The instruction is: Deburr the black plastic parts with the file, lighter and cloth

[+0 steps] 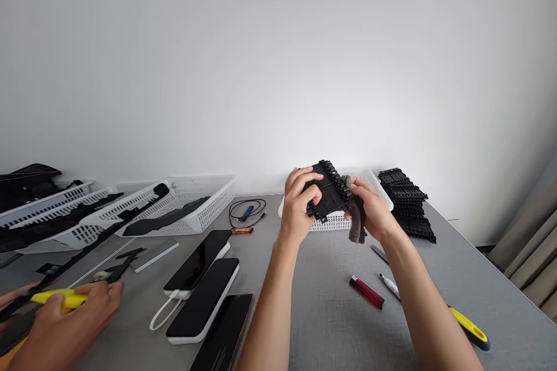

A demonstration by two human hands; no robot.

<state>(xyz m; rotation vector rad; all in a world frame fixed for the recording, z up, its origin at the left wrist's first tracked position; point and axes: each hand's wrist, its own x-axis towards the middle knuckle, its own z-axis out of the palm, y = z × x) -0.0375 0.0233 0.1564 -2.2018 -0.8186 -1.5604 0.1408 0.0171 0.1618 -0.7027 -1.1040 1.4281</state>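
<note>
My left hand point(298, 200) grips a flat black plastic part point(333, 194) with a row of small toothed or clip-like features along its edge. The part is held tilted above the table. My right hand point(369, 206) is closed on a dark grey-brown cloth point(357, 220). A bunched bit of the cloth presses against the part's toothed edge, and the rest hangs below the fingers. Behind both hands, a white basket point(326, 222) is partly hidden. To the right of it stands a stack of similar black plastic parts point(404, 200).
A red lighter point(366, 292), a white marker point(389, 285) and a yellow-black handled tool point(470, 327) lie near my right arm. Phones point(202, 298) and a coiled cable point(248, 211) are at left. Another person's hand point(72, 319) holds a yellow tool point(65, 298) beside white baskets point(209, 208).
</note>
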